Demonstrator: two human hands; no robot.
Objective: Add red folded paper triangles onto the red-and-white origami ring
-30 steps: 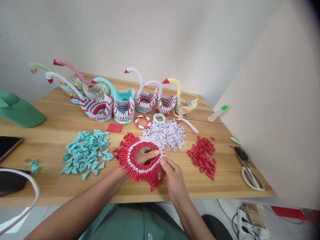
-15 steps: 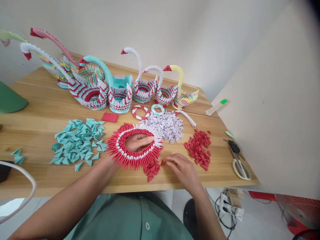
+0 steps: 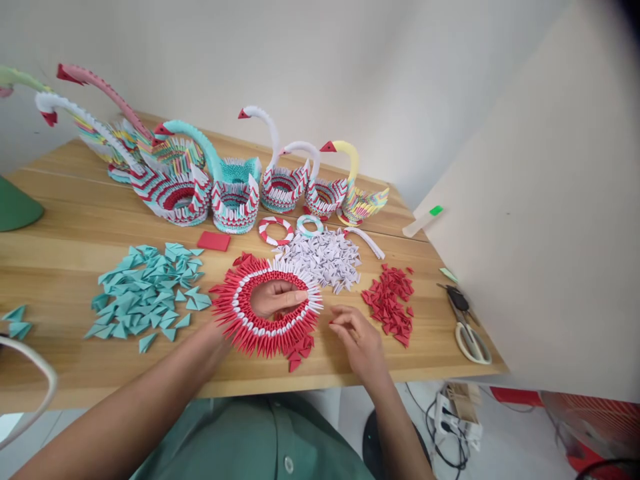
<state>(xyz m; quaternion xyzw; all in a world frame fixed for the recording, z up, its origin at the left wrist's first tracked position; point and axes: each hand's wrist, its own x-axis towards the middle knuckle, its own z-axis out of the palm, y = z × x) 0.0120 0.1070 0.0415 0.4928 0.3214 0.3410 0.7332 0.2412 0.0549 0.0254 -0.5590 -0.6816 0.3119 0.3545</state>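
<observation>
One paper ring (image 3: pixel 261 331), around left grip (image 3: pixel 273 298), near right grip (image 3: pixel 359 339)

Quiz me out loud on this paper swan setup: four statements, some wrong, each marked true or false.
1. The left hand holds the spiky red-and-white paper ring. True.
2. The right hand touches that ring. False: the right hand is apart from it.
3. The white paper pieces lie right of the turquoise paper pieces. True.
4. The scissors lie left of the turquoise paper pieces. False: the scissors lie far to their right.
</observation>
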